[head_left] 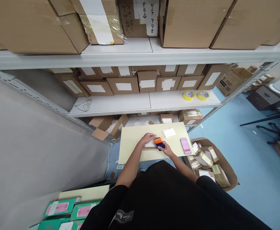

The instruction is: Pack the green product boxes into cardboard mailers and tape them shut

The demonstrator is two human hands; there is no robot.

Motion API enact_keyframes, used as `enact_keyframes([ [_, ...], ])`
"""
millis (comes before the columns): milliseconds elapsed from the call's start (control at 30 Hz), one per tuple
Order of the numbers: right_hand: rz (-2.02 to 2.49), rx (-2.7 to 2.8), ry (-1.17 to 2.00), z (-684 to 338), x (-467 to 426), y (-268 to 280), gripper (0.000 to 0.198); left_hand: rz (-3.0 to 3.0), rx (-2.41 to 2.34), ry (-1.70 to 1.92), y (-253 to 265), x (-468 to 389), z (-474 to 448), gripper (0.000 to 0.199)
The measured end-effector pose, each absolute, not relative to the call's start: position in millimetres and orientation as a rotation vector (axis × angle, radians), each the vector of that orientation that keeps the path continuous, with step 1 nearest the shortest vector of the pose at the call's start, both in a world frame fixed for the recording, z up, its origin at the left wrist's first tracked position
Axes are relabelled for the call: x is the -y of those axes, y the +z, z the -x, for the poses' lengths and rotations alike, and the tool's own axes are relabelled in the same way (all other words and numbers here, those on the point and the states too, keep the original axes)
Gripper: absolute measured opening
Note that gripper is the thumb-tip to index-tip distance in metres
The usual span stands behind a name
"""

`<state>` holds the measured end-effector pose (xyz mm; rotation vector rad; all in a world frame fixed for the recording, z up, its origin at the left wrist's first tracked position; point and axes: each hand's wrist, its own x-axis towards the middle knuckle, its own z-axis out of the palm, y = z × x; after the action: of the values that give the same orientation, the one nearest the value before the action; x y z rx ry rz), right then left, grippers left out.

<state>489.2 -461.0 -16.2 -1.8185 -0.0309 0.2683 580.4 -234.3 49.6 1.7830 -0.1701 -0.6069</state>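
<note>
My right hand grips a small orange and dark blue handheld tool, whose exact kind I cannot make out. The tool is tilted, its orange end away from me. My left hand is just left of it, fingers bent and closed together near the orange end. What they pinch, if anything, is too small to tell. Beneath both hands lies a small flat cardboard box with a white top, partly covered by them. All of this is on a pale yellow table.
White paper and a blurred pink item lie on the table's right side. A large carton of small boxes stands at right. Ahead rises a shelf with cartons and yellow tape rolls. Green boxes sit behind left.
</note>
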Motion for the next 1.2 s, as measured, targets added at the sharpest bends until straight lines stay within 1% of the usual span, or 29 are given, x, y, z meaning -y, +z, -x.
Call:
enact_keyframes([
  [100,1.825,0.040,0.269,-486,460,-17,0.052,-1.778,0.204,-0.657,52,241,-583,0.036],
  [233,1.827,0.056,0.270,-483,458,-15,0.051,-1.858,0.183,-0.591,50,246,-583,0.027],
  [500,1.958,0.089,0.266,-483,464,-5,0.049,-1.883,0.093,-0.464,40,245,-574,0.022],
  [733,2.100,0.102,0.309,-483,459,8,0.051,-1.946,-0.036,-0.391,35,241,-568,0.014],
  [1000,2.250,0.214,0.419,-513,465,36,0.051,-1.904,-0.222,-0.196,37,236,-549,0.010],
  [1200,2.391,0.309,0.494,-540,484,54,0.052,-1.796,-0.403,-0.026,35,200,-556,0.012],
])
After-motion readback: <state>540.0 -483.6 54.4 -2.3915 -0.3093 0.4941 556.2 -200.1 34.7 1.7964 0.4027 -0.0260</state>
